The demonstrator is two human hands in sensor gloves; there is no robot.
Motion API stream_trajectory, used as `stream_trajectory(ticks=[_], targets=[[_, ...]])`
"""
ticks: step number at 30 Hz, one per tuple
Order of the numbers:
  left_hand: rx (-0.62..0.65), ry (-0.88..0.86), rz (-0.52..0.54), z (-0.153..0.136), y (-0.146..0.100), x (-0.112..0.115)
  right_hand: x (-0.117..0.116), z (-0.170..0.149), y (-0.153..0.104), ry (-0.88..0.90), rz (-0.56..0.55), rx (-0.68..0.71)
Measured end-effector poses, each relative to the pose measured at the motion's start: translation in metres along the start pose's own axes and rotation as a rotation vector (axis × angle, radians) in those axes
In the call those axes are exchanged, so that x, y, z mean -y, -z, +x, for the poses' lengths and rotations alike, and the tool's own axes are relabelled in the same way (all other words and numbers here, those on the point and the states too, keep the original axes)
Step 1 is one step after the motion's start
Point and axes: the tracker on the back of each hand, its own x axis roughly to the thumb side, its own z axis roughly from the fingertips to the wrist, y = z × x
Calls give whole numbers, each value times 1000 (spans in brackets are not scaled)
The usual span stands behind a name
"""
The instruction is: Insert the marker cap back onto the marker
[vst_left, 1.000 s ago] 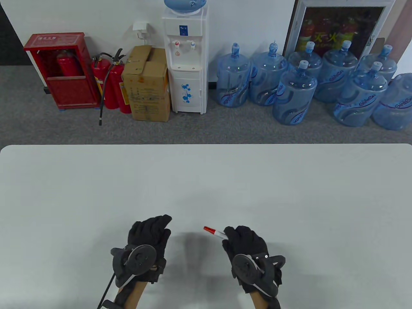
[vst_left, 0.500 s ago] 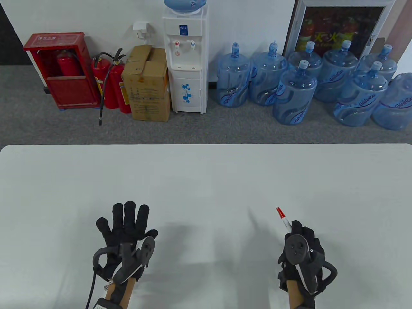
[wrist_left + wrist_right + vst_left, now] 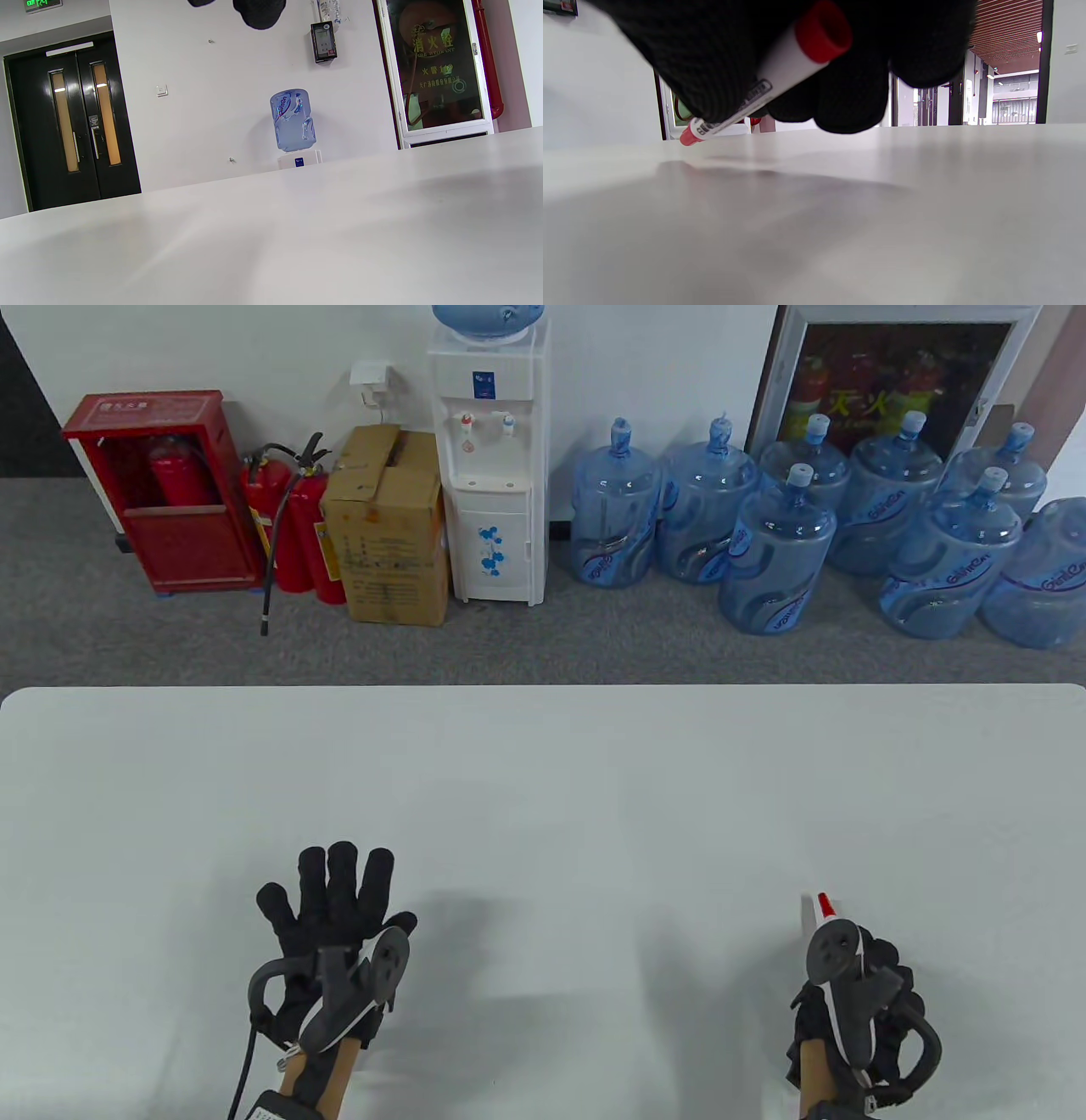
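Note:
The marker is white with red at both ends. My right hand grips it near the table's front right, under the tracker. Only its red far end pokes out toward the back. In the right wrist view the marker slants down from my gloved fingers, with its far red end at or just above the table top. I see no separate cap. My left hand lies open with fingers spread, palm down, at the front left, and holds nothing. Its fingertips show at the top of the left wrist view.
The white table stretches back from both hands. Beyond its far edge, on the floor, stand a water dispenser, several blue water jugs, a cardboard box and red fire extinguishers.
My right hand has carried the marker from the middle to the front right and lowered it toward the table. My left hand moved left and opened flat, then stayed still.

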Motion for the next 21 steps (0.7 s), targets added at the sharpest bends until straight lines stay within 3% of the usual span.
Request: stream_trajectory(ticks=[21], targets=[[-14, 14, -29, 1, 1, 0, -2, -4, 1, -92, 108, -31]])
